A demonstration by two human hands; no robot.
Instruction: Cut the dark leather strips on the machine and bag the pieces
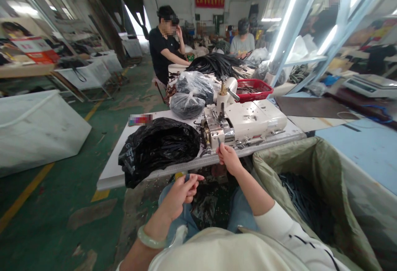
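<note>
My right hand (228, 158) is at the front edge of the white table (111, 167), pinching a small dark strip (219, 141) whose tip points up at the metal head of a white bench machine (257, 120). Lower and to the left, over my lap, my left hand (183, 192) is closed with the thumb on another short dark piece (187, 177), its index finger stretched out to the right. An open black plastic bag (133, 159) lies left of the machine, its inside dark. Most of each piece is hidden by my fingers.
At my right stands a green woven sack (331, 159) holding dark strips (305, 196). Behind the machine are clear bags of dark pieces (189, 103), a red basket (254, 95) and a heap of black strips (217, 64). Co-workers sit beyond. A white bin (40, 130) stands left.
</note>
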